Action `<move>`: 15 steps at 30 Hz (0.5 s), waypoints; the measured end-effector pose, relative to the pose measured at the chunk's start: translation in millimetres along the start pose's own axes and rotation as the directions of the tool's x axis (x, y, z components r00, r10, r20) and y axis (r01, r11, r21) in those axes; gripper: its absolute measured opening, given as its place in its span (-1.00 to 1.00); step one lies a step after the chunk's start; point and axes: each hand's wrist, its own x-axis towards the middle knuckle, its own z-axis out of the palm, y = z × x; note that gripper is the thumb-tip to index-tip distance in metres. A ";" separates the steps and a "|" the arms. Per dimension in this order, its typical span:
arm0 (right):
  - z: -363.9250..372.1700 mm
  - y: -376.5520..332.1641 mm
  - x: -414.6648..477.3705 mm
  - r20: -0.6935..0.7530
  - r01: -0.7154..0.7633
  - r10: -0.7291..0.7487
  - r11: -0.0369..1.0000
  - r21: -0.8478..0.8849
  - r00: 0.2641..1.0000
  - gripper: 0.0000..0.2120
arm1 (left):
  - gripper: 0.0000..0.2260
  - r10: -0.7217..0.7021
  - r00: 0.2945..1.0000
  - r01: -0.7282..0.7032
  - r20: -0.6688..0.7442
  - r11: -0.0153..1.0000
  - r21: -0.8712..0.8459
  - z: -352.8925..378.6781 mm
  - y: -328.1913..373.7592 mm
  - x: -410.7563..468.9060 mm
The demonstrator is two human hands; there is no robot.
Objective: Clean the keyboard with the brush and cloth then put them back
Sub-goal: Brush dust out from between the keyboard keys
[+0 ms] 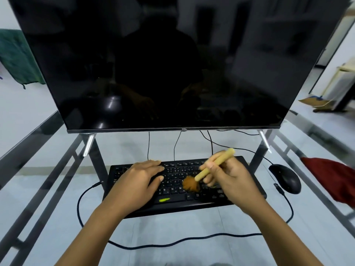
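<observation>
A black keyboard (173,203) lies on the glass table in front of the monitor. My right hand (231,182) grips the pale wooden handle of a brush (216,165); its brown bristles touch the keys in the middle of the keyboard. My left hand (137,181) rests flat on the left half of the keyboard with straight fingers. A dark red cloth (334,178) lies on the table at the far right, apart from both hands.
A large dark monitor (172,60) stands close behind the keyboard on two slanted feet. A black mouse (285,178) sits right of the keyboard, and its cable loops across the glass table (57,217) in front. Several cables hang behind.
</observation>
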 end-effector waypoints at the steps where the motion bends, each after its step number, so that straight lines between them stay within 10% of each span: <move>1: -0.1 0.6 6.5 0.041 -0.005 0.009 0.997 -0.076 0.999 -0.92 | -0.65 0.010 1.000 -0.010 0.008 1.000 -0.014 0.2 4.3 3.1; 5: -10.2 10.4 39.2 -0.213 -0.017 -0.019 0.986 -0.168 0.977 -0.91 | -0.57 0.031 0.996 -0.030 0.082 0.999 -0.015 2.8 22.6 18.1; 9: -19.2 18.8 44.7 -0.102 -0.067 0.056 0.992 -0.106 0.993 -0.91 | -0.49 0.031 0.992 -0.032 0.125 0.999 0.009 8.0 44.7 26.3; 15: -43.9 35.1 37.1 -0.312 -0.101 0.091 0.995 -0.019 0.946 -0.86 | -0.43 0.068 0.989 -0.077 0.131 0.995 0.067 22.3 76.6 23.4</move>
